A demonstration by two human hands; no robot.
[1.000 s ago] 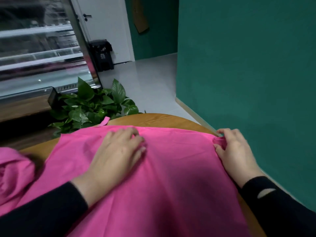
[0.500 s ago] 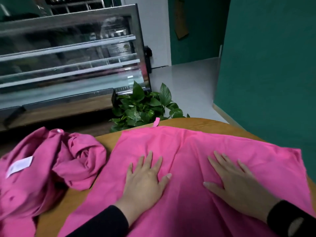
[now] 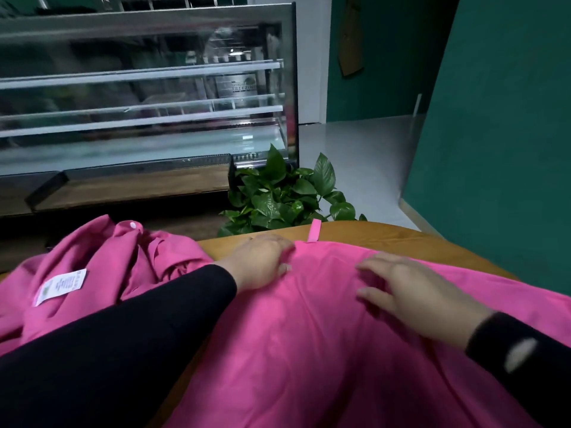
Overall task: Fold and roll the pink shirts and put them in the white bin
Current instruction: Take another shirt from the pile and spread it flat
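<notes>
Since half a second ago, we see the left hand (image 3: 262, 261) has slid from the middle of the spread pink shirt (image 3: 309, 350) up to its far edge, and the right hand (image 3: 414, 295) has followed toward that edge, its fingers (image 3: 369, 265) now apart and loosely bent over the cloth rather than pressed flat. We find the left hand's fingers lying together, relaxed, resting on the hem near a small pink loop (image 3: 315, 230) that sticks out onto the bench (image 3: 386, 236). Both arms wear black sleeves (image 3: 139, 335). The shirt is a bright pink, lies smooth with a few soft creases and covers most of the near bench. To its left we see a second pink shirt (image 3: 102, 267) in a crumpled heap, with a white button near the top and a white care label (image 3: 60, 285) whose print is too small for us to read. Beyond the bench stands a glass display case (image 3: 145, 103) with white shelves; a sign inside it seems to read "FREE ZONE", and what the shelves hold is too blurred for us to tell. A green leafy plant (image 3: 284, 196) sits between the case and the bench, and a teal wall (image 3: 500, 134) rises on the right.
</notes>
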